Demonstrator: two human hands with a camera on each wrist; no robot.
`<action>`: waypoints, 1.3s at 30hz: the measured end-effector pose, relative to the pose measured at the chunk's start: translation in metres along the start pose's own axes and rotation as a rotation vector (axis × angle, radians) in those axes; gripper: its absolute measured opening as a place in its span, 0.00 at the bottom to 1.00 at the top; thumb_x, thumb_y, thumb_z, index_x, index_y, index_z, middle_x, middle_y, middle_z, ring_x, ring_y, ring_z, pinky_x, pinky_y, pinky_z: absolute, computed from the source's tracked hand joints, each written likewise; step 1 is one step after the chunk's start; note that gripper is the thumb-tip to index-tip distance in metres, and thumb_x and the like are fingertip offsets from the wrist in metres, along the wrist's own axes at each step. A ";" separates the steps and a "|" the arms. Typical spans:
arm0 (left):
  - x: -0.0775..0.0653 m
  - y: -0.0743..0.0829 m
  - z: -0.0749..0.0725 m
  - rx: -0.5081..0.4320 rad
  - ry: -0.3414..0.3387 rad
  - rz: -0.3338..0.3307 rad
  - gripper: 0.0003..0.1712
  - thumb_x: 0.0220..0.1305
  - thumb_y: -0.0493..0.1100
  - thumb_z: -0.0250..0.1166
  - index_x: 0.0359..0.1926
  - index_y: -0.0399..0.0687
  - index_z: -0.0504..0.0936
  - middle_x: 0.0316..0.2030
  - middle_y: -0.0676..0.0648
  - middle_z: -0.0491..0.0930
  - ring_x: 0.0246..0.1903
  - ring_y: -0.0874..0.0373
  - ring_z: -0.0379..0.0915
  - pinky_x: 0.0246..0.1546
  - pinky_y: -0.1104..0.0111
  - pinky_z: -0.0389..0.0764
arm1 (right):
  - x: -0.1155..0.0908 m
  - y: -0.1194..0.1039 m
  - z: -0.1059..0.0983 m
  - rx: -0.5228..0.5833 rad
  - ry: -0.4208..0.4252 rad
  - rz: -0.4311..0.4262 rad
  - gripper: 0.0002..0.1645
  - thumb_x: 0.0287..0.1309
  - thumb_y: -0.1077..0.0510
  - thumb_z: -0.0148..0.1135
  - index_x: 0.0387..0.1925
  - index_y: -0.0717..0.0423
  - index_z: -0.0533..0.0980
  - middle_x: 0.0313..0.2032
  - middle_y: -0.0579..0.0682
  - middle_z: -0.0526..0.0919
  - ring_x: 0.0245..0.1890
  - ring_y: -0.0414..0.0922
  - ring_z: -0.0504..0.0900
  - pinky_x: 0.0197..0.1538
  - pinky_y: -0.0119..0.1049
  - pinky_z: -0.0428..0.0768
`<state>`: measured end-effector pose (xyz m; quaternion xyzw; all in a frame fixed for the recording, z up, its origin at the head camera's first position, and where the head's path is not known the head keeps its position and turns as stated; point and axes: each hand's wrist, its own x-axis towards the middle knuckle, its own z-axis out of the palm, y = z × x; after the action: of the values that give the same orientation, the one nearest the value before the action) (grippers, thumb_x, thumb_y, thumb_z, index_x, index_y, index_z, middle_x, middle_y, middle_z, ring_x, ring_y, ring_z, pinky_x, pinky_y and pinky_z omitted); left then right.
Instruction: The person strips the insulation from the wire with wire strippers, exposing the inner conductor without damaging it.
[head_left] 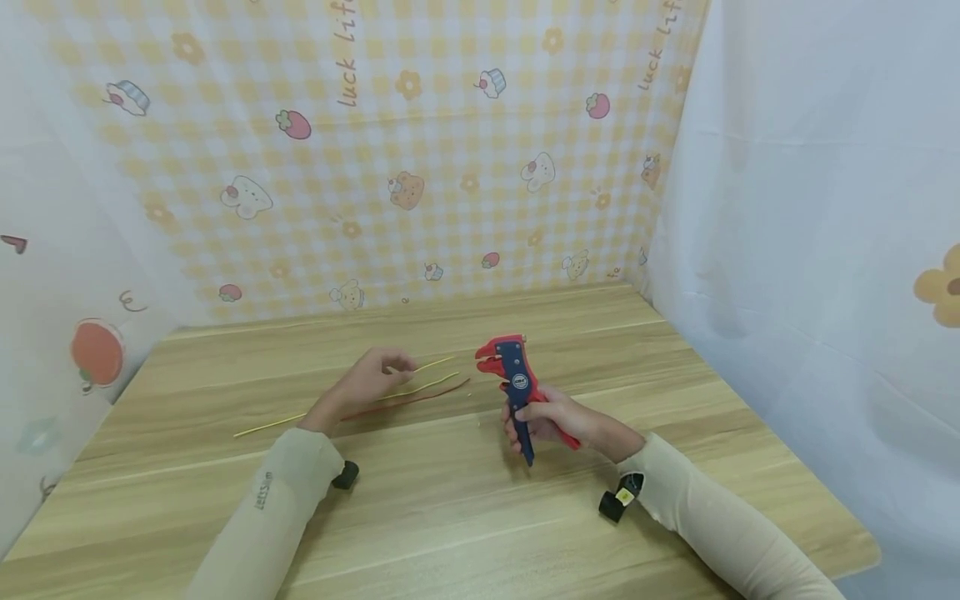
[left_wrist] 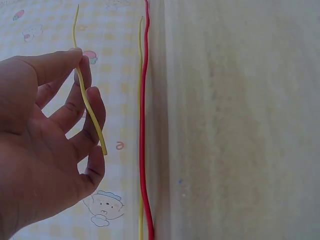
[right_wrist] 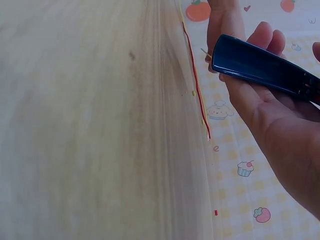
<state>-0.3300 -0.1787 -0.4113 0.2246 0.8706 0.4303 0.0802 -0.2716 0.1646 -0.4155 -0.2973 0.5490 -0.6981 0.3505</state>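
Note:
My left hand (head_left: 377, 375) is raised over the table and pinches a short yellow wire (left_wrist: 84, 92) between thumb and forefinger, its other fingers loosely bent. Beyond the fingertips the wire's end points toward the wire stripper (head_left: 514, 367). That tool has red jaws, a dark blue body and one red and one blue handle; my right hand (head_left: 555, 414) grips it by the handles, head up. A second yellow wire (head_left: 431, 387) and a red wire (head_left: 429, 397) lie side by side on the table, partly hidden beneath the left forearm.
The wood-grain table (head_left: 420, 517) meets a yellow checked cloth (head_left: 442, 150) at the back. White cloth (head_left: 810, 208) hangs at the right. Small yellow scraps (right_wrist: 193, 93) and a red scrap (right_wrist: 216, 213) lie near the wires. Each wrist carries a black camera.

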 end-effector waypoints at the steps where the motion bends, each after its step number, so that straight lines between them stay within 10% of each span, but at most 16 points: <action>1: 0.000 -0.001 0.000 0.000 -0.001 0.003 0.13 0.72 0.39 0.59 0.52 0.36 0.81 0.52 0.38 0.79 0.54 0.45 0.72 0.54 0.50 0.75 | 0.000 0.000 0.000 -0.001 0.001 -0.001 0.17 0.65 0.64 0.49 0.50 0.71 0.62 0.38 0.53 0.79 0.36 0.46 0.82 0.47 0.41 0.82; 39: 0.016 -0.018 -0.006 0.211 -0.019 -0.140 0.07 0.66 0.37 0.64 0.43 0.40 0.83 0.42 0.43 0.83 0.47 0.44 0.77 0.50 0.49 0.77 | -0.002 0.003 -0.003 -0.035 -0.046 -0.030 0.24 0.67 0.65 0.45 0.59 0.78 0.60 0.43 0.57 0.85 0.37 0.48 0.86 0.45 0.41 0.83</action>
<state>-0.3516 -0.1855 -0.4213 0.1744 0.9239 0.3273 0.0942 -0.2725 0.1671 -0.4194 -0.3277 0.5484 -0.6864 0.3474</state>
